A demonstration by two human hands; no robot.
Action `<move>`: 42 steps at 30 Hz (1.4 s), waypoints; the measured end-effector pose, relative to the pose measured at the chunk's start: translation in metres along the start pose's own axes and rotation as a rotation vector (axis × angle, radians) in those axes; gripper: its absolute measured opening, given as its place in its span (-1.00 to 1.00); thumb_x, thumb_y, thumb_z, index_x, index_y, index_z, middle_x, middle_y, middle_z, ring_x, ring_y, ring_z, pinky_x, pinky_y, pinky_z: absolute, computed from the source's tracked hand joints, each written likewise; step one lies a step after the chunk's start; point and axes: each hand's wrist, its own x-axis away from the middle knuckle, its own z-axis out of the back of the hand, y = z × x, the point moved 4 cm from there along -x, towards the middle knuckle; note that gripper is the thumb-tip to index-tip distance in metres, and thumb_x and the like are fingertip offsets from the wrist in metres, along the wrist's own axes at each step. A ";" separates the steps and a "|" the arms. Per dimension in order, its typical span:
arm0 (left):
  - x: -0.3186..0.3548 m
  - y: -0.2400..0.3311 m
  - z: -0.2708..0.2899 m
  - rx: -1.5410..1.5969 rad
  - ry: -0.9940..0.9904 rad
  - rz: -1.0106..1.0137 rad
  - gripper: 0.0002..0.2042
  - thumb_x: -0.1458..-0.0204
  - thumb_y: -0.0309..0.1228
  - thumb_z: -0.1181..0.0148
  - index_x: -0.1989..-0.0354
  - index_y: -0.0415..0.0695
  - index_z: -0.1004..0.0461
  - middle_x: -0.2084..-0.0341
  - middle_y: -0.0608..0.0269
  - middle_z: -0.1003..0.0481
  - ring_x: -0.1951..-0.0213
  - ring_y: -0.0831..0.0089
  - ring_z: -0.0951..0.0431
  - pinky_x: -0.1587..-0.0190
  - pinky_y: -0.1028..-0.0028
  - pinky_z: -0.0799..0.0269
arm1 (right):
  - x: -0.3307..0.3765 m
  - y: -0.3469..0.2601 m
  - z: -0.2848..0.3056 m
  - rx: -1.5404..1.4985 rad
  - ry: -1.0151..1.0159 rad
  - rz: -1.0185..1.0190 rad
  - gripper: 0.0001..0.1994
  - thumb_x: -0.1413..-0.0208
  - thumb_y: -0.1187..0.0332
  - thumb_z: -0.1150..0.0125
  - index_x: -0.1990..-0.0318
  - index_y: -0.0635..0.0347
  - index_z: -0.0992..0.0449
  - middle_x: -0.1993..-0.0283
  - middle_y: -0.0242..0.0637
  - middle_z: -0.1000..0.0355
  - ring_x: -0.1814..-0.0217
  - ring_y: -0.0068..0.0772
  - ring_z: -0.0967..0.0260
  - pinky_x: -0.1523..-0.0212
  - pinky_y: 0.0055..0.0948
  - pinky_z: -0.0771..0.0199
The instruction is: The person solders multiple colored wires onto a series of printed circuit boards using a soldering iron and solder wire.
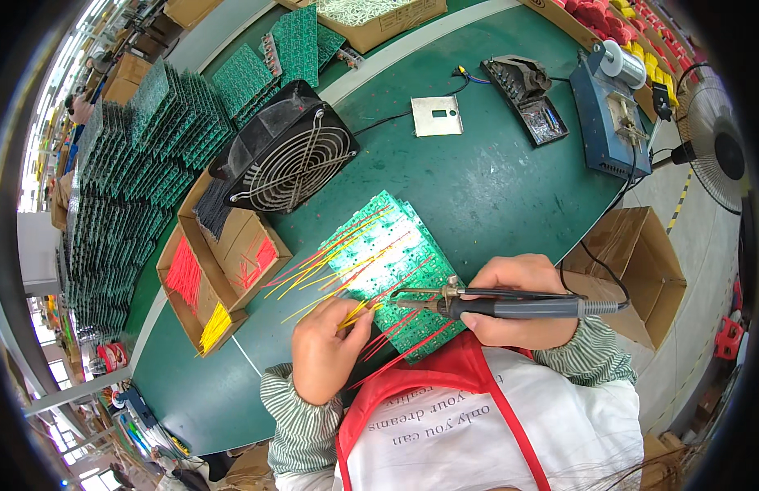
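My right hand (523, 274) is wrapped round a dark-handled soldering iron (518, 308) with a thin metal solder-feed tube along its front. The iron's tip end is over a green circuit board panel (433, 274), brightly lit in the middle and lying tilted on the table before me. Beside the panel's left edge, my left hand (321, 348) is closed, its thumb and fingers pinching yellow wires (350, 316). Red wires (389, 334) and more yellow ones stick out from the panel toward the left. Whether the tip touches a joint is too small to tell.
A cardboard box (224, 282) of red, yellow and dark wires stands left, by a black fan (294, 159). Stacked circuit boards (122, 172) rise behind it. Far right are a blue solder-feeder unit (602, 123) and an iron stand (523, 102); the iron's cord (617, 282) trails right.
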 end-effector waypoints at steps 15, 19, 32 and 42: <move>-0.003 -0.008 -0.001 0.062 0.022 -0.034 -0.89 0.10 -0.49 -0.28 0.46 -0.25 -0.48 0.58 0.15 -0.44 0.65 0.33 -0.38 0.56 0.42 -0.28 | -0.006 0.003 -0.009 0.041 -0.018 0.011 -0.84 0.18 0.43 -0.32 0.46 0.25 -0.45 0.62 -0.31 -0.42 0.63 -0.49 -0.39 0.58 -0.51 -0.34; -0.003 -0.007 0.001 0.069 0.014 -0.025 -0.89 0.10 -0.50 -0.29 0.45 -0.26 -0.49 0.57 0.15 -0.45 0.65 0.33 -0.38 0.56 0.41 -0.28 | -0.006 0.000 -0.004 0.034 -0.013 0.006 -0.84 0.19 0.43 -0.33 0.46 0.25 -0.46 0.62 -0.31 -0.42 0.63 -0.51 -0.39 0.59 -0.52 -0.34; -0.003 0.017 0.010 -0.071 0.125 -0.105 -0.91 0.13 -0.51 -0.29 0.45 -0.20 -0.50 0.54 0.16 -0.46 0.54 0.27 -0.48 0.48 0.40 -0.39 | 0.003 0.003 0.009 0.093 0.038 0.013 -0.84 0.18 0.43 -0.33 0.45 0.28 -0.47 0.60 -0.33 -0.40 0.61 -0.57 -0.33 0.57 -0.56 -0.31; -0.018 0.009 -0.013 0.018 0.029 -0.091 -0.88 0.11 -0.52 -0.31 0.46 -0.28 -0.49 0.57 0.17 -0.44 0.55 0.37 -0.44 0.51 0.48 -0.33 | 0.004 0.009 0.011 0.024 0.051 -0.055 -0.84 0.18 0.44 -0.33 0.45 0.28 -0.47 0.62 -0.37 -0.38 0.61 -0.62 -0.31 0.57 -0.56 -0.30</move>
